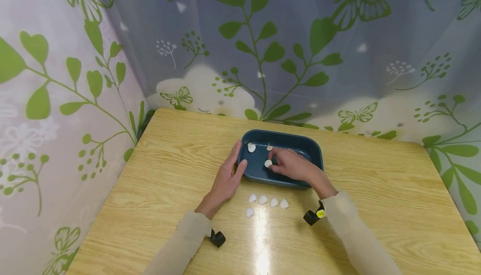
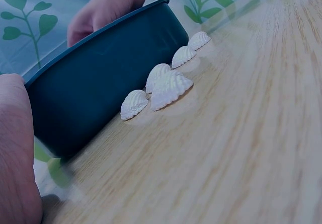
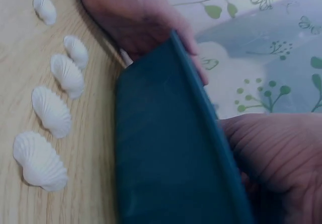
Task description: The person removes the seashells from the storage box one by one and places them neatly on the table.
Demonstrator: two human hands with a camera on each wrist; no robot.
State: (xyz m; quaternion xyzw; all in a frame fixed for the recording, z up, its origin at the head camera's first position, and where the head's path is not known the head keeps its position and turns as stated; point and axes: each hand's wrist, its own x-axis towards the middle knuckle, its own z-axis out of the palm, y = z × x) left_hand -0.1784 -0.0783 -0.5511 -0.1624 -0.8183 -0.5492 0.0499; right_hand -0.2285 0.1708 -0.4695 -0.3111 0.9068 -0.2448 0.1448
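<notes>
A dark blue rectangular dish (image 1: 279, 180) stands on the table. My left hand (image 1: 226, 179) holds its left end, thumb over the rim and fingers along the outside wall. Inside the dish, my right hand (image 1: 293, 165) pinches a white seashell (image 1: 268, 163) between thumb and index finger. Another shell (image 1: 251, 147) lies at the dish's left end, and a smaller one (image 1: 269, 148) lies near the far wall. In the left wrist view, the near wall hides the right hand's fingertips. Several ribbed white shells (image 3: 40, 161) lie on the table before the dish.
The wooden table (image 1: 180, 149) reaches back to a curtain (image 1: 285, 70) printed with leaves and butterflies. A single shell (image 1: 249, 212) lies nearer to me than the row of shells (image 1: 274, 202). Light glares on the tabletop just in front of them.
</notes>
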